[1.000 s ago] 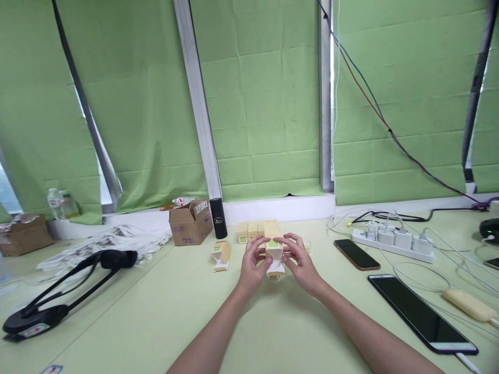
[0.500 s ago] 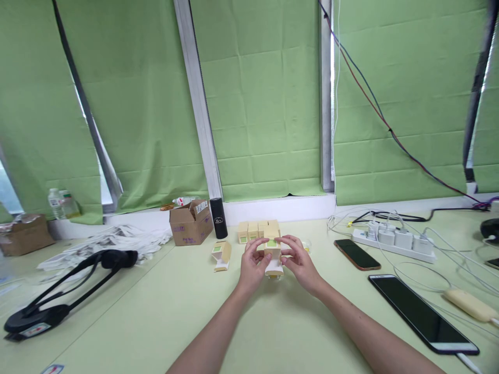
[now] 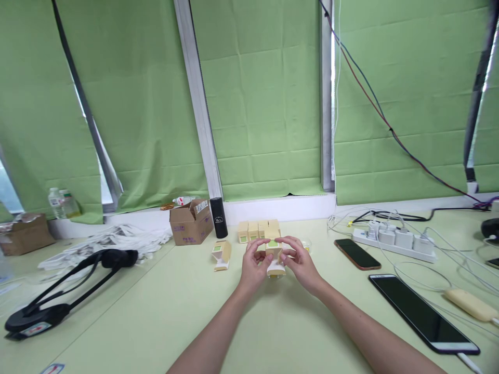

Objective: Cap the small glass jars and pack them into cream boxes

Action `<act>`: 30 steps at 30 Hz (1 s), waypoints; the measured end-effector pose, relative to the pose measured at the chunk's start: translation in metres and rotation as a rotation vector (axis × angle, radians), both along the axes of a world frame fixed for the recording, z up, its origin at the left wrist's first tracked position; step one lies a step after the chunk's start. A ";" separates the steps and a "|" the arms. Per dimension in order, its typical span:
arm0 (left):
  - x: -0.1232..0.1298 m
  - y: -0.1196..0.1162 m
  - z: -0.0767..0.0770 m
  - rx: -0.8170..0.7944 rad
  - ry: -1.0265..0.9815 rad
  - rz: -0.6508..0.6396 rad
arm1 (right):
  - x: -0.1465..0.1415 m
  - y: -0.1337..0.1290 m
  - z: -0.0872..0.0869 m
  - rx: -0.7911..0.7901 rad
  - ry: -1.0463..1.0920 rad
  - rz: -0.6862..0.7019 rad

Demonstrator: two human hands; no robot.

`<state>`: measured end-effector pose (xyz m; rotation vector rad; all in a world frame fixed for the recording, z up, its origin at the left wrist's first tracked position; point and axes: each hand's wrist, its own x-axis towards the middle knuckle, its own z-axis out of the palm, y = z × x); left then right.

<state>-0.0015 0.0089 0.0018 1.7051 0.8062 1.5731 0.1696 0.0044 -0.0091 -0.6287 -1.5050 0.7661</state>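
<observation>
Between my hands is a small cream box (image 3: 275, 267) with its near flap open and a green label on top. My left hand (image 3: 255, 265) grips its left side with thumb and fingers. On the right side, my right hand (image 3: 298, 262) holds it with thumb and fingertips. Something clear shows under the flap, too small to make out. Several similar cream boxes (image 3: 253, 230) stand in a row just behind. Another cream box with its flap open (image 3: 221, 254) lies to the left of my left hand.
Left are a cardboard box (image 3: 191, 224), a black cylinder (image 3: 219, 218), black glasses (image 3: 70, 291) and white bags (image 3: 113, 244). Right are a small phone (image 3: 356, 254), a large phone (image 3: 421, 311), a power strip (image 3: 393, 244) and loose cables. A clear round item (image 3: 306, 244) sits behind my right hand.
The held box has shifted slightly to the right. My right thumb and fingers have closed in nearer to its side.
</observation>
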 end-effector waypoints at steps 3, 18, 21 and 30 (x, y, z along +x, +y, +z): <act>0.001 0.000 -0.001 0.005 0.009 0.000 | -0.002 0.000 -0.001 -0.009 -0.001 -0.014; 0.002 -0.007 0.003 0.013 0.101 0.052 | -0.006 0.000 -0.004 -0.098 0.038 -0.023; 0.000 -0.006 0.002 0.019 0.078 -0.023 | -0.005 0.000 -0.001 -0.123 0.065 -0.012; -0.006 0.000 -0.006 -0.001 0.092 -0.267 | -0.001 0.004 -0.002 -0.135 0.104 -0.017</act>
